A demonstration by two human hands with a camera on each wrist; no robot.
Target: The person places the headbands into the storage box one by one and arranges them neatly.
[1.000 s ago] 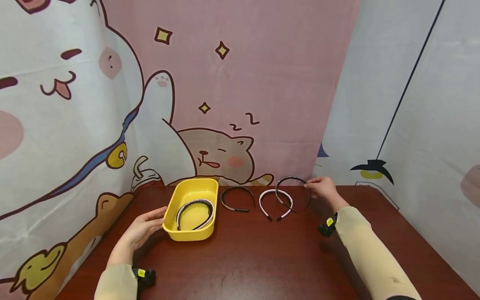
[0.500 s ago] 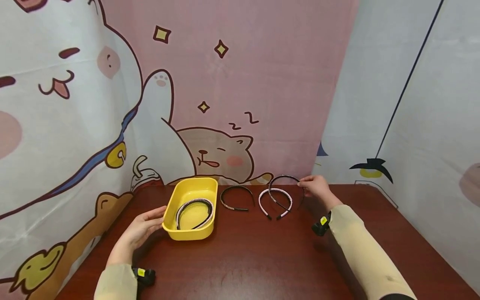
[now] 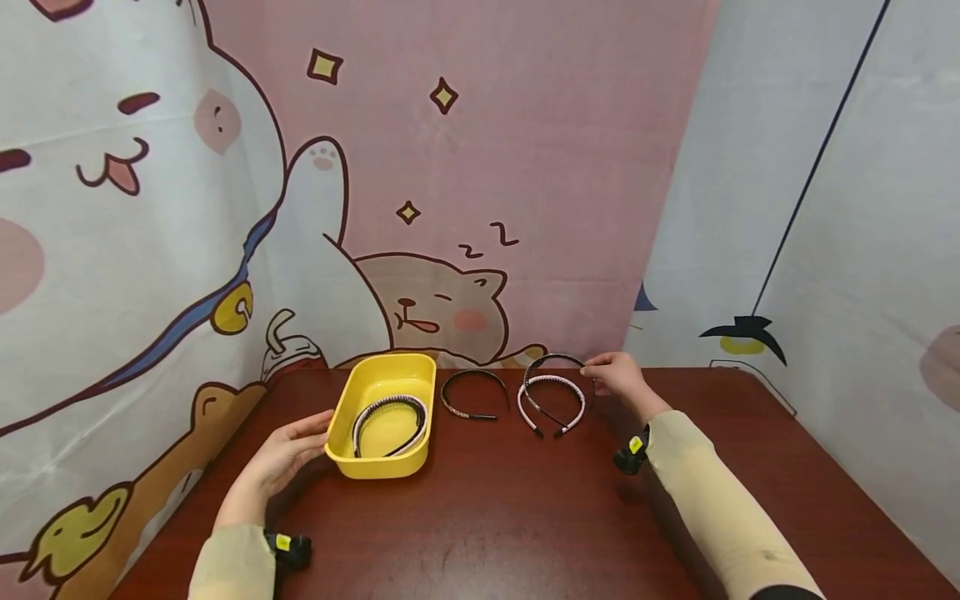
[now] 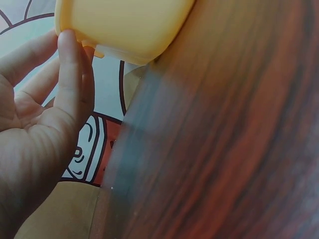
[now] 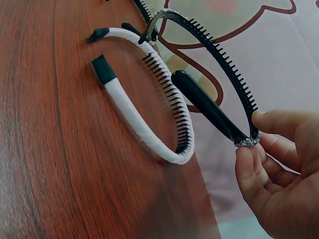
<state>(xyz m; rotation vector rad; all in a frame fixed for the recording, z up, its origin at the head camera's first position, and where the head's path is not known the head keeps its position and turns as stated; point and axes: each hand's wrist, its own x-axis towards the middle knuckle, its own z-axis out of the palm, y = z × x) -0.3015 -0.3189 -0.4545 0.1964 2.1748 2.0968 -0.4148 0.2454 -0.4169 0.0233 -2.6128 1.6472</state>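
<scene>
R wrist: R hand [image 5: 284, 164] pinches black headband [image 5: 222, 55] by one side, thumb v. fingers; hoop's long axis runs up-L from grip, beside pale pink headband [image 5: 128, 117] on table [image 5: 45, 149].
L wrist: L hand [image 4: 40, 114], fingers approx. straight, touching yellow tub [image 4: 119, 25].
Head: tub well L of R hand, beyond 2nd dark headband [image 3: 457, 412]; L hand nearer.

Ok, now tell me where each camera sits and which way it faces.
Head: on the head, facing forward and down at the tray and table; left hand, right hand and sleeves show.
Left wrist: on that wrist, facing the tray; only the left hand shows.
Right wrist: on that wrist, facing the held headband and pale headband; only the right hand shows.
Head and left wrist share the tray.
</scene>
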